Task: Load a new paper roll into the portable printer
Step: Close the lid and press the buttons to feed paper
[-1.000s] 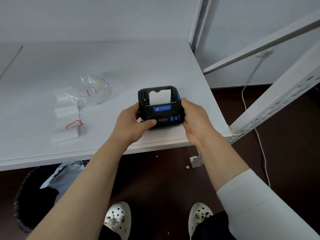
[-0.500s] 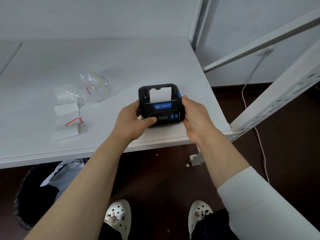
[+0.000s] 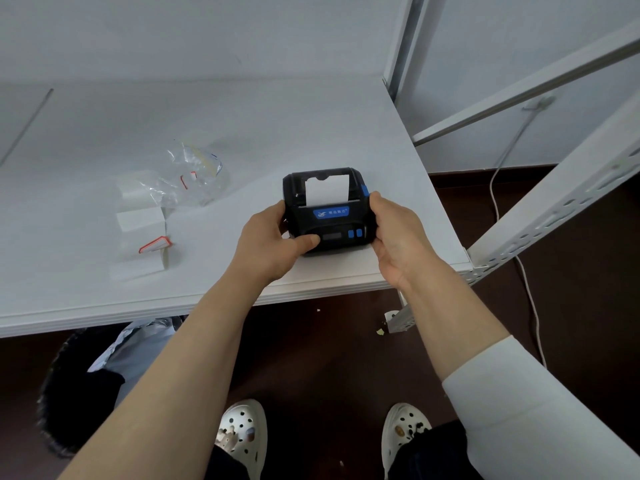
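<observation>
The black portable printer [image 3: 329,220] with blue buttons and a blue label rests on the white table [image 3: 311,133] near its front right corner. A strip of white paper [image 3: 327,191] sticks up out of its slot. My left hand [image 3: 273,244] grips the printer's left side, thumb on its front face. My right hand [image 3: 394,233] holds the right side, fingers wrapped around the edge by the blue latch.
Left of the printer lie several white paper rolls [image 3: 138,220], one with a red-edged sticker, and a crumpled clear plastic wrapper [image 3: 194,174]. A white metal rack frame [image 3: 554,209] and a hanging cable [image 3: 498,188] stand to the right. A dark bin [image 3: 79,382] sits under the table.
Both hands stay on the printer, which has barely moved. The view has shifted slightly.
</observation>
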